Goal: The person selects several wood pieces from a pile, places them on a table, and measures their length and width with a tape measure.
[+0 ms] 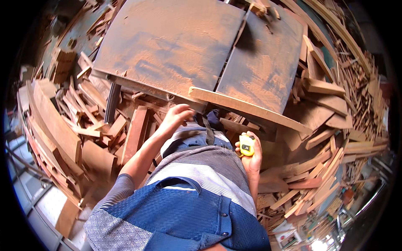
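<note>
My right hand (253, 157) is wrapped round a yellow tape measure (244, 149) with a small dark window, held close to my waist on the right. No blade can be made out coming from it. My left hand (176, 119) hovers in front of my belly, just short of the saw table's near edge; its fingers are loosely bent and apart, with nothing seen in them. Across the near edge of the dusty metal saw table (171, 46) lies a long narrow wooden board (251, 108), slanting down to the right and jutting past the corner.
A dark slot (226, 62) divides the tabletop, which is covered in sawdust. Wood scraps (264, 8) sit at its far edge. Stacked boards (54, 125) and offcuts crowd the left side, and heaps of wooden strips (318, 180) fill the right. A dark metal leg (112, 102) supports the table.
</note>
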{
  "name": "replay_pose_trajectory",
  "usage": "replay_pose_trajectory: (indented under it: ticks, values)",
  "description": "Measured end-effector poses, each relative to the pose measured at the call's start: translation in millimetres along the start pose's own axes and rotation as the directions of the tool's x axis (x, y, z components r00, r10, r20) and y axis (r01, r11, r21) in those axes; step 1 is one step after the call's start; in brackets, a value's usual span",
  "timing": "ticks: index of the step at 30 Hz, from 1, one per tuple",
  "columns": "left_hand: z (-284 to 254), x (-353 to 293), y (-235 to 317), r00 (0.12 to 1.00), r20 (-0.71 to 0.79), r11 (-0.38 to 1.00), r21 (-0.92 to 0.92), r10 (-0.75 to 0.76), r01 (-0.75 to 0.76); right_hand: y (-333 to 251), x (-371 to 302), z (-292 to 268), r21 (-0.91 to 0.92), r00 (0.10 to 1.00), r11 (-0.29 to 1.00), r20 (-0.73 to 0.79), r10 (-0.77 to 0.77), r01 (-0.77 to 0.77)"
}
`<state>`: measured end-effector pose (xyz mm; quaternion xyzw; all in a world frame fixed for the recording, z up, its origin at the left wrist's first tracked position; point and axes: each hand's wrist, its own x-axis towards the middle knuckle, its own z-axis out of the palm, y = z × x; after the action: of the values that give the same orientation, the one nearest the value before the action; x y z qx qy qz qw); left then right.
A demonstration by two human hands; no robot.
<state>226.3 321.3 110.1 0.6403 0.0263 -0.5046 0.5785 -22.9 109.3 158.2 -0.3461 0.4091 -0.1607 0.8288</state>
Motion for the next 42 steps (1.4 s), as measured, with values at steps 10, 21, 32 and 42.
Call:
replay_pose_trajectory:
  ticks: [10,21,32,42]
  values:
    - [76,9,34,0.743,0.609,0.827,0.241,0.278,-0.507,-23,-7,68,-0.376,0.981,0.91,0.136,-0.135,0.177]
    - [57,13,38,0.62,0.736,0.95,-0.099,0.271,-0.297,-16,-22,106,-0.577,0.981,0.799,0.175,-0.084,0.172]
    - [50,24,76,0.849,0.444,0.956,-0.066,0.285,-0.287,-24,-45,61,-0.902,0.994,0.421,0.063,-0.095,0.097]
    - [98,47,86,0.486,0.498,0.053,0.657,0.718,-0.752,-32,-69,-31,-0.686,0.829,0.725,-0.377,-0.413,0.05]
